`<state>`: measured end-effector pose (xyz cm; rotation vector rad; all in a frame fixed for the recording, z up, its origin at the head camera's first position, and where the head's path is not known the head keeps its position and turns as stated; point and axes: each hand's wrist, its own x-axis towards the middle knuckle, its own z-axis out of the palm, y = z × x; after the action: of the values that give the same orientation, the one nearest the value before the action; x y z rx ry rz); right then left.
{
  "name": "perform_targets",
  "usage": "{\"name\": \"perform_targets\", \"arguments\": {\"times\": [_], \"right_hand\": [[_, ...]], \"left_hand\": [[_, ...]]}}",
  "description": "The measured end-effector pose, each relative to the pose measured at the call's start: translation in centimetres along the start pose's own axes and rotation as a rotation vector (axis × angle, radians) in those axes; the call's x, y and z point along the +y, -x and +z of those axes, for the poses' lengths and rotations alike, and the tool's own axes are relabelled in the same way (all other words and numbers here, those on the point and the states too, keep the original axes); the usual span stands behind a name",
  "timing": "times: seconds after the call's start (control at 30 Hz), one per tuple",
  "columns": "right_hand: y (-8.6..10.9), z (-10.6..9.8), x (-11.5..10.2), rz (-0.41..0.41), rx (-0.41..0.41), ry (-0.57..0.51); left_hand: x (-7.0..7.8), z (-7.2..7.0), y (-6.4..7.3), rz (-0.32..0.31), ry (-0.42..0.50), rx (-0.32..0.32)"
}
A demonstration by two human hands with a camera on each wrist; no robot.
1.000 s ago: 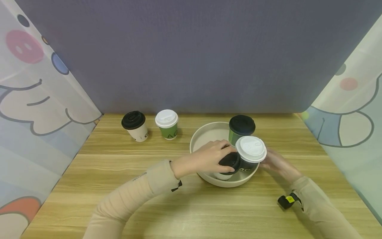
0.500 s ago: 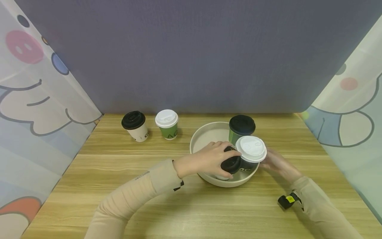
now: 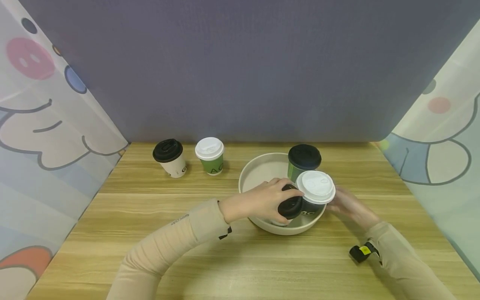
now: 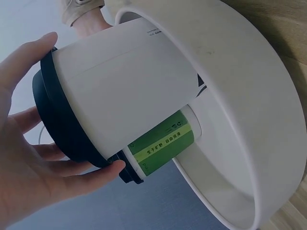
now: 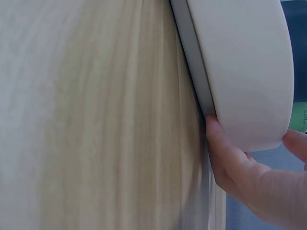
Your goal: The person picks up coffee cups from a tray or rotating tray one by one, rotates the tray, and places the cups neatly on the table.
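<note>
In the head view, my left hand (image 3: 262,201) holds a white paper cup with a black lid (image 3: 290,207) over the front of a cream bowl (image 3: 250,168). The left wrist view shows the fingers and thumb spread around the lid of that white cup (image 4: 120,81). At the bowl's right side, my right hand (image 3: 349,207) pinches its wall, partly hidden behind a dark cup with a white lid (image 3: 316,187). In the right wrist view, fingers (image 5: 230,153) reach under the bowl's base and the thumb lies at its rim. A green cup with a black lid (image 3: 304,159) stands at the bowl's back.
Left of the bowl, a white cup with a black lid (image 3: 173,164) and a green cup with a white lid (image 3: 210,156) stand on the wooden table (image 3: 150,216). A grey panel (image 3: 240,75) rises along the table's back edge.
My left hand has shifted slightly right, its thumb lower and its fingers farther across the black lid. The right hand, the bowl and the other cups stay where they were.
</note>
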<state>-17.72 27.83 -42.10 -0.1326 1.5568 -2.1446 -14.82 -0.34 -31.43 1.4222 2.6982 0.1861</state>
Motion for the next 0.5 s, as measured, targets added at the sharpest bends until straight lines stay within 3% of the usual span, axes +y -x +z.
{"name": "perform_targets", "arguments": {"times": [0.23, 0.5], "right_hand": [[0.07, -0.07, 0.01, -0.017, -0.031, -0.029], [0.04, 0.12, -0.02, 0.005, 0.015, 0.025]], "left_hand": [[-0.10, 0.18, -0.08, 0.012, 0.010, 0.021], [-0.23, 0.11, -0.06, 0.015, 0.005, 0.037]]}}
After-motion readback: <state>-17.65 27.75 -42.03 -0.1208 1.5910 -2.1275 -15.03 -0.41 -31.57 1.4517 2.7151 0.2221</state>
